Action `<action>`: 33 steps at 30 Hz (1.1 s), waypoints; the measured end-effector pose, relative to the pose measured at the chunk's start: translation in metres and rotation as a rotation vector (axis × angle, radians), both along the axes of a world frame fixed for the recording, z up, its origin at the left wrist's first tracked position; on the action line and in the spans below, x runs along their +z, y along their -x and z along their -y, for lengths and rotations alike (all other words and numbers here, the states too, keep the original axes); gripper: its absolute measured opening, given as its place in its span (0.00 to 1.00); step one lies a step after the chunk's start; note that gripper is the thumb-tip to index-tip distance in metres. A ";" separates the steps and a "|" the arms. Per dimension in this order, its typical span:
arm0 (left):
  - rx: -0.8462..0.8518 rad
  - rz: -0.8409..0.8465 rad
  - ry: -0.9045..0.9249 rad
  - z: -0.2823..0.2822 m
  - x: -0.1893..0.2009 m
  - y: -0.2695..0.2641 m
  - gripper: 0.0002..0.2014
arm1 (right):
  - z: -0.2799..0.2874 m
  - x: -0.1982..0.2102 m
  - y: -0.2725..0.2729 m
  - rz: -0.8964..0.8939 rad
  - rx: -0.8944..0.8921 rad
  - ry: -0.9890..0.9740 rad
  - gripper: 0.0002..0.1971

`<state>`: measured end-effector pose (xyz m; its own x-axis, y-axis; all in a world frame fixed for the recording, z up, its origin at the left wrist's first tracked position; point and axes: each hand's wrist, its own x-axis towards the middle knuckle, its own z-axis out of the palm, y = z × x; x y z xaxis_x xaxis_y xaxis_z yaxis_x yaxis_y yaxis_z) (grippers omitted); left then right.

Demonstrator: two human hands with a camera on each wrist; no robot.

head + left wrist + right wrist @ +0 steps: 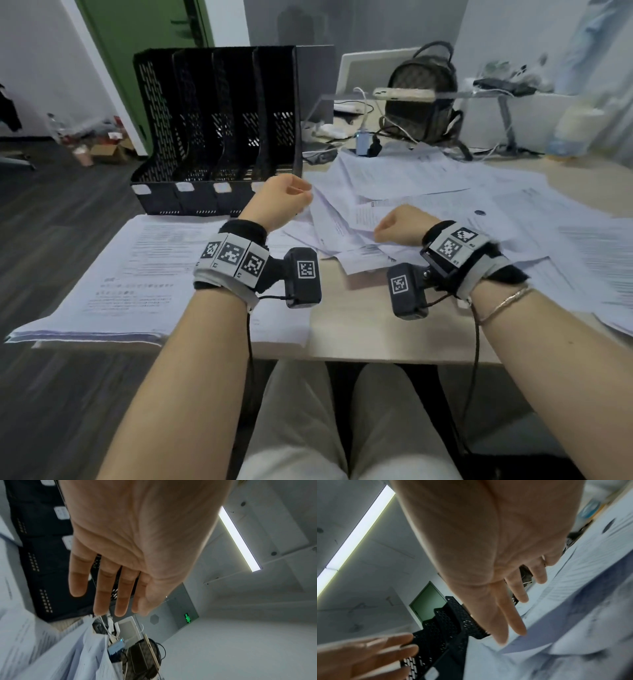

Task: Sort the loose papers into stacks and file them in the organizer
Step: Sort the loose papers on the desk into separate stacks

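Loose papers [428,205] lie fanned and overlapping at 1 o'clock on the counter [363,322], thin white printed sheets. A squared stack [137,274] sits at 9 o'clock, likely already sorted. The organizer [212,130], black perforated metal with upright slots, stands at 11 o'clock, empty. Both hands hang over the loose sheets, holding nothing: left hand [279,202] fingers straight, right hand [399,224] spread, probably reaching to gather.

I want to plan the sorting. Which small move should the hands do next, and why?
Probably lower the right hand onto the loose papers and take the top sheet: both hands, left hand too, are open and hold nothing, and the organizer slots look empty.
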<state>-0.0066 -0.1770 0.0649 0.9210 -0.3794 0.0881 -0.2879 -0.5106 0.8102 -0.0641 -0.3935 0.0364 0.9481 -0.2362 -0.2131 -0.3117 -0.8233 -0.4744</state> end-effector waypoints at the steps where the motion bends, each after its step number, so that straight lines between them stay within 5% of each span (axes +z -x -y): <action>1: -0.010 -0.005 -0.004 0.006 -0.001 0.001 0.13 | 0.006 -0.004 0.002 -0.063 0.014 0.041 0.12; 6: -0.048 -0.034 0.005 0.028 -0.002 0.007 0.13 | 0.021 -0.005 0.010 -0.128 0.007 0.072 0.19; 12: -0.090 -0.147 0.102 0.049 -0.003 0.015 0.22 | 0.033 0.019 0.031 0.230 -0.002 -0.145 0.18; 18: -0.070 -0.424 0.060 0.062 -0.020 0.027 0.29 | 0.030 0.011 0.054 0.034 0.131 -0.131 0.14; 21: -0.072 -0.485 -0.026 0.064 -0.027 0.037 0.15 | 0.029 0.001 0.061 -0.030 0.136 -0.174 0.15; 22: -0.078 -0.466 -0.073 0.065 -0.030 0.038 0.10 | 0.029 -0.001 0.063 -0.038 0.139 -0.190 0.16; 26: -0.043 -0.222 -0.213 0.064 -0.037 0.030 0.17 | 0.032 0.003 0.068 0.060 0.107 -0.216 0.19; 30: 0.168 0.010 0.049 0.053 -0.030 0.025 0.23 | 0.044 0.011 0.071 0.334 -0.005 -0.309 0.13; 33: 0.286 0.110 0.185 0.047 -0.025 0.025 0.28 | 0.047 0.014 0.071 0.250 0.055 -0.315 0.18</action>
<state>-0.0316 -0.2240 0.0397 0.9689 -0.0758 0.2355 -0.2448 -0.4311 0.8685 -0.1348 -0.4405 0.0507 0.9892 -0.1436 -0.0280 -0.1141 -0.6378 -0.7617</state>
